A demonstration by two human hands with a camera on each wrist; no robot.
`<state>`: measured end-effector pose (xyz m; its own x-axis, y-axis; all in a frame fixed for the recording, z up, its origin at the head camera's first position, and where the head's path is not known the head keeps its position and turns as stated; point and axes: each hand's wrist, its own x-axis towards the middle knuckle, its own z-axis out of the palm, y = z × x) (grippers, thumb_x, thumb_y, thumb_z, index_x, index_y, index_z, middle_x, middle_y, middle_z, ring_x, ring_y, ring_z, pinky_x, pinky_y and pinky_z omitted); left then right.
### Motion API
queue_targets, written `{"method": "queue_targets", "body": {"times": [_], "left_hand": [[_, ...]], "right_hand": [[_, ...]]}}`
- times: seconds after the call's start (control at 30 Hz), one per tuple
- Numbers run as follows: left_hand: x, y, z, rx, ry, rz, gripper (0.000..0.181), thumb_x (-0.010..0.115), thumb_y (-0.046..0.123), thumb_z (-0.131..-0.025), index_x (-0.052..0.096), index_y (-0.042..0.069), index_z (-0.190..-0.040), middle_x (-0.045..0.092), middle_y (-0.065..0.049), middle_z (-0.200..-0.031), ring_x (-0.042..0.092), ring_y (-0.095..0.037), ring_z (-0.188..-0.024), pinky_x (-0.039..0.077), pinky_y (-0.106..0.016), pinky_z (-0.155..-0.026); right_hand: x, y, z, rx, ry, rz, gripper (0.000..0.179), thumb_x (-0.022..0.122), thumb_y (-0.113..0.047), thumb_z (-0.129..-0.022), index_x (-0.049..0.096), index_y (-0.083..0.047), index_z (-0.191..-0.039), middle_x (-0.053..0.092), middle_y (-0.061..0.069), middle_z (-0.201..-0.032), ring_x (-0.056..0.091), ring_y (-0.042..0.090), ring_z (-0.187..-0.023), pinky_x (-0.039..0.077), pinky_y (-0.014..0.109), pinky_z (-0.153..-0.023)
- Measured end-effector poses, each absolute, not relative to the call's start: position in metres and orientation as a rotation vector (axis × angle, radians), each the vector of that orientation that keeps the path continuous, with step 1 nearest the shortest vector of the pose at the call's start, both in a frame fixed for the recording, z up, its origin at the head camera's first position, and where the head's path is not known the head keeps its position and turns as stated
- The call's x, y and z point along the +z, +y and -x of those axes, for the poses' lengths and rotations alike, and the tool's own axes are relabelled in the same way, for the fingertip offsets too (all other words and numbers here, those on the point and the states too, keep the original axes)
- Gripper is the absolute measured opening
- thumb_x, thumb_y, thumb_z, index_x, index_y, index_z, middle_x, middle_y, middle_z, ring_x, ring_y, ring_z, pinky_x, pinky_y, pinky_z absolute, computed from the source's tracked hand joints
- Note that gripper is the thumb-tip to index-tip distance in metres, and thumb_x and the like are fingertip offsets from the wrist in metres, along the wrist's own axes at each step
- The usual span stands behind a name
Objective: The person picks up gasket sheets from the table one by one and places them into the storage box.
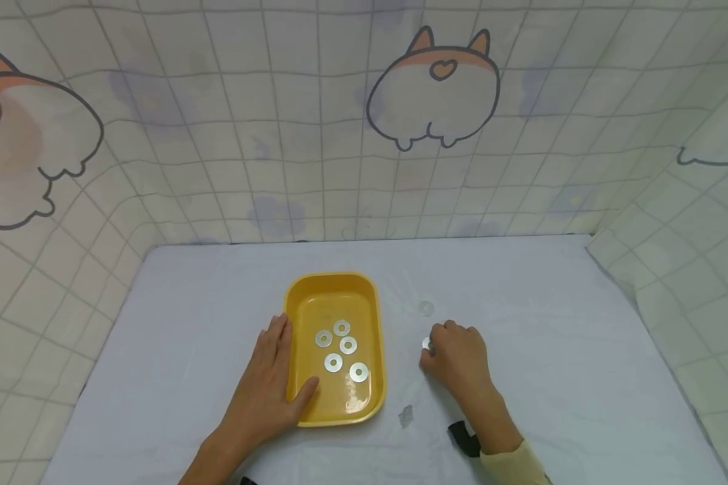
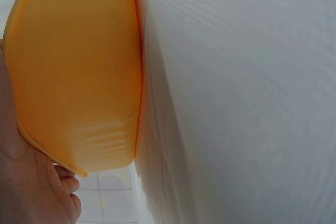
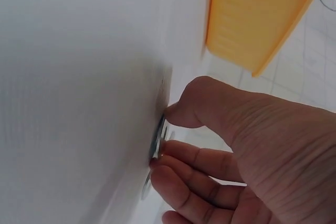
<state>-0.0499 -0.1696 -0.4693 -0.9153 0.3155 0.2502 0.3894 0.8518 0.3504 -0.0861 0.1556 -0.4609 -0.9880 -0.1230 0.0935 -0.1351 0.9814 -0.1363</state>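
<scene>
A yellow tray (image 1: 335, 417) holds several flat metal washers (image 1: 333, 362) spread over its floor. Along its left side lies my left hand (image 1: 267, 384), fingers straight against the rim and thumb reaching over the inside. In the left wrist view that hand (image 2: 31, 187) is at the rim beside the tray's outer wall (image 2: 79, 77). To the right of the tray, my right hand (image 1: 459, 357) pinches a washer (image 1: 427, 343) at the tabletop. The right wrist view has this washer tilted on edge between thumb (image 3: 184, 111) and fingertips. Another washer (image 1: 426, 308) lies just beyond, pale against the cloth.
White cloth covers the table (image 1: 558, 323). A small grey patch (image 1: 406, 416) shows on it, between tray and right forearm. A black piece (image 1: 464, 439) sits at the right wrist. Behind the table hangs a checked curtain (image 1: 340, 168) with cartoon prints.
</scene>
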Motion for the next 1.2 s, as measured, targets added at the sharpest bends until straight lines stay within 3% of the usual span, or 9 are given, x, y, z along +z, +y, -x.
{"method": "queue_targets", "body": {"times": [0.17, 0.4, 0.63, 1.2], "left_hand": [[-0.469, -0.170, 0.049, -0.602, -2.827, 0.550, 0.096, 0.068, 0.042, -0.096, 0.024, -0.010, -0.163, 0.023, -0.024, -0.174, 0.025, -0.041, -0.162, -0.011, -0.020, -0.134], [-0.468, -0.169, 0.049, -0.602, -2.851, 0.541, 0.096, 0.067, 0.043, -0.097, 0.023, -0.009, -0.164, 0.023, -0.023, -0.174, 0.023, -0.038, -0.163, -0.011, -0.020, -0.134], [-0.469, -0.170, 0.049, -0.593, -2.849, 0.540, 0.097, 0.067, 0.043, -0.096, 0.022, -0.009, -0.164, 0.023, -0.023, -0.174, 0.024, -0.039, -0.163, -0.010, -0.021, -0.134], [-0.470, -0.170, 0.049, -0.600, -2.840, 0.538, 0.098, 0.068, 0.043, -0.095, 0.023, -0.009, -0.164, 0.024, -0.023, -0.173, 0.024, -0.039, -0.163, -0.011, -0.020, -0.134]], "right_hand": [[-0.462, 0.152, 0.084, 0.205, -2.989, -0.202, 0.022, 0.081, -0.011, -0.079, 0.063, -0.006, -0.068, 0.052, 0.004, -0.061, 0.042, 0.016, -0.057, 0.038, 0.030, -0.057], [-0.465, 0.155, 0.083, 0.279, -2.944, -0.217, 0.014, 0.080, -0.007, -0.072, 0.066, -0.005, -0.070, 0.056, 0.004, -0.063, 0.047, 0.016, -0.057, 0.042, 0.032, -0.058], [-0.466, 0.159, 0.084, 0.322, -2.983, -0.217, 0.015, 0.078, -0.012, -0.074, 0.064, -0.007, -0.074, 0.053, 0.003, -0.065, 0.046, 0.016, -0.060, 0.044, 0.034, -0.060], [-0.471, 0.175, 0.092, 0.466, -3.009, -0.336, 0.021, 0.081, -0.021, -0.078, 0.074, -0.007, -0.093, 0.065, 0.001, -0.081, 0.057, 0.017, -0.074, 0.051, 0.034, -0.069]]}}
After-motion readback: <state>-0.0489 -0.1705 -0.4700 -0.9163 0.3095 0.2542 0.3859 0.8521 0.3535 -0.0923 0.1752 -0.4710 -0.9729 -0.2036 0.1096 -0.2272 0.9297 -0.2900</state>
